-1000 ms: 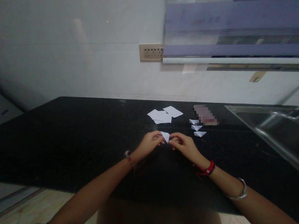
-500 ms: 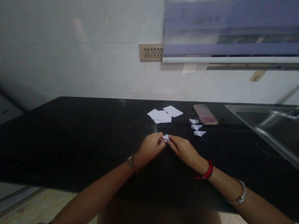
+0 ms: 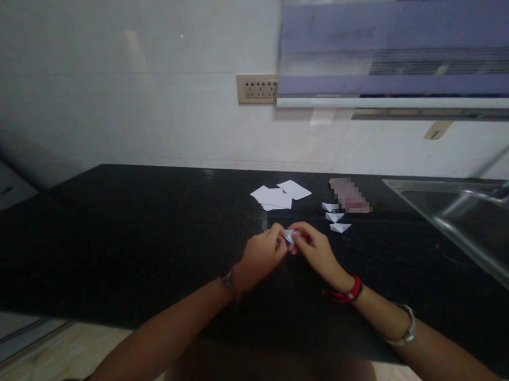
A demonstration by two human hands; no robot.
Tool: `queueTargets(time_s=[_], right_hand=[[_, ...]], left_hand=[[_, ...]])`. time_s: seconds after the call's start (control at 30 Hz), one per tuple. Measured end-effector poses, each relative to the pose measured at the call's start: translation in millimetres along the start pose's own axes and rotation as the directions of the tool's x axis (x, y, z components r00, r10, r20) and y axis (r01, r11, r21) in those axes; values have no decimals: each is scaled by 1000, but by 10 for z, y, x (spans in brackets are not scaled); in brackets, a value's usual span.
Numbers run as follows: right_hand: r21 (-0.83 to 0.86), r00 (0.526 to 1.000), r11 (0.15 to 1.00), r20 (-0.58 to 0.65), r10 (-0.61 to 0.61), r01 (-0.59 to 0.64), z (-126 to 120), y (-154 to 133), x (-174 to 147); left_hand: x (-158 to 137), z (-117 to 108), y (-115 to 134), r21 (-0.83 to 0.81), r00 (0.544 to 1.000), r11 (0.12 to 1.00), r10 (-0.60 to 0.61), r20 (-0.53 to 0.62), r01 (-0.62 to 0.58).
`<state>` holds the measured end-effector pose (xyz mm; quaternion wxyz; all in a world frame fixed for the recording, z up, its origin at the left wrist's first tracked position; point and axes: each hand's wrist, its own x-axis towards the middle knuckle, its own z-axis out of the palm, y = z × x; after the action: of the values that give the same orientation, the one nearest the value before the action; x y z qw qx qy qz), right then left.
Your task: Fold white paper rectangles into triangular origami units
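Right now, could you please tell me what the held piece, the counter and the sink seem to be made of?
Held piece: probably matte white paper, being thin and pointed, though partly covered. Counter: dark, polished, likely stone or a lookalike, given its soft reflections. Sink: apparently stainless steel, from its grey metallic sheen.

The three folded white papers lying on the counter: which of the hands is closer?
The right. The right hand is just left of the folded papers and nearer the camera, not touching them. The left hand is farther left, beyond the right hand.
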<state>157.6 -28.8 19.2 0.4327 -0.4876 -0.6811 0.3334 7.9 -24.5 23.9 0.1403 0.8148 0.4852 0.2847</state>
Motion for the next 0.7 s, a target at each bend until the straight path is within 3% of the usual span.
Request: queueTargets(time_s=[0.17, 0.33, 0.4, 0.53, 0.7], right_hand=[[283, 994, 953, 13, 111, -111, 22, 0, 6], [354, 990, 925, 8, 144, -138, 25, -3, 11], [314, 993, 943, 6, 118, -114, 10, 2, 11], [82, 999, 997, -31, -9, 11, -42, -17, 0], [-112, 994, 988, -2, -111, 110, -68, -69, -20]], left_hand=[[1, -11, -24, -252, 1000, 968, -4, 16, 7], [31, 65, -64, -545, 986, 823, -153, 59, 160], [58, 73, -86, -615, 980, 764, -178, 93, 197], [105, 8, -115, -706, 946, 633, -157, 284, 317], [115, 1, -137, -697, 924, 611, -189, 332, 376]])
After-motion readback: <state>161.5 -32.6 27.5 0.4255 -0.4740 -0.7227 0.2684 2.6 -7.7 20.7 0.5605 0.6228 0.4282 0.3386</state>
